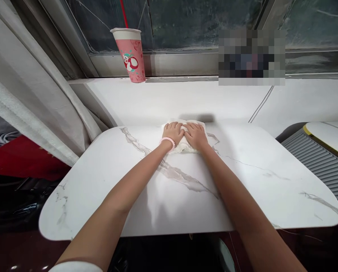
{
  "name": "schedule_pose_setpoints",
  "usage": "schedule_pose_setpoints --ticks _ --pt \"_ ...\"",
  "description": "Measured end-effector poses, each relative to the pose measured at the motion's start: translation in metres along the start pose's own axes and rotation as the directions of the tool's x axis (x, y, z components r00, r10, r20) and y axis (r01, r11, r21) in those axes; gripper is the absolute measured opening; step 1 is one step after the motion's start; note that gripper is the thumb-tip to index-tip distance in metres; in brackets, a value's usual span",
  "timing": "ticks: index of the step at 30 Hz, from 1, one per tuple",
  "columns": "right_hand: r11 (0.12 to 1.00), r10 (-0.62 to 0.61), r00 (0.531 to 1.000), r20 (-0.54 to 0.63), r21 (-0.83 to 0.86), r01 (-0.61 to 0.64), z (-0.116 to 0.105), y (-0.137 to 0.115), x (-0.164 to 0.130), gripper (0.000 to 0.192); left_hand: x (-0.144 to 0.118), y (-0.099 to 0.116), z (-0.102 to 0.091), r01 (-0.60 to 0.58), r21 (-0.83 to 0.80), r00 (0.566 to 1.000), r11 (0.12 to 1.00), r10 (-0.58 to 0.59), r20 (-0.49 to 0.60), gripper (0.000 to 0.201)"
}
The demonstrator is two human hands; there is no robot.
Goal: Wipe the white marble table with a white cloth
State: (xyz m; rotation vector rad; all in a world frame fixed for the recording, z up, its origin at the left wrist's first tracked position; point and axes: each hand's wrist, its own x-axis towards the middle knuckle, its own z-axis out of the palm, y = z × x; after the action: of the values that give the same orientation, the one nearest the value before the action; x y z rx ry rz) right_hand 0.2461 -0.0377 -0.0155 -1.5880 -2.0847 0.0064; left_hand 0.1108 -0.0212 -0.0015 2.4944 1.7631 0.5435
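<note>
A cream-white cloth (183,145) lies bunched on the white marble-patterned table (95,181), close to its far edge. My left hand (173,133) rests flat on the left part of the cloth, fingers stretched forward; a pink coil band circles that wrist. On the right part of the same cloth, my right hand (195,135) presses palm down with its fingers spread. The two hands nearly meet at the thumbs. What lies under the palms is hidden.
On the window ledge stands a pink paper cup (132,62) with a red straw. A blurred patch (251,58) covers something farther right. Grey curtains (44,75) hang at left, and a ribbed grey cabinet (317,162) with a white top stands at right.
</note>
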Motion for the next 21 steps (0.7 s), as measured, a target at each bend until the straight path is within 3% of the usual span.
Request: schedule_pose_setpoints --ticks 6,14,18,21 --pt "0.997 -0.032 0.995 0.098 -0.064 0.038 -0.031 0.005 -0.06 0.047 -0.057 0.044 -0.003 -0.001 0.019 1.0 1.0 0.0 0.002 0.044" --pt "0.977 -0.201 0.978 0.053 -0.053 0.204 -0.081 0.027 -0.172 0.048 -0.148 0.114 -0.011 -0.122 0.036 0.99 0.992 0.119 0.069 0.052" --pt "0.979 -0.199 0.98 0.02 -0.037 0.199 -0.101 0.043 -0.201 0.046 -0.16 0.142 -0.007 -0.177 -0.01 0.98 0.984 0.177 0.091 0.054" --pt "0.985 -0.17 0.985 0.017 -0.034 0.171 -0.109 0.054 -0.202 0.044 -0.15 0.155 -0.001 -0.194 -0.041 0.977 0.98 0.197 0.082 0.053"
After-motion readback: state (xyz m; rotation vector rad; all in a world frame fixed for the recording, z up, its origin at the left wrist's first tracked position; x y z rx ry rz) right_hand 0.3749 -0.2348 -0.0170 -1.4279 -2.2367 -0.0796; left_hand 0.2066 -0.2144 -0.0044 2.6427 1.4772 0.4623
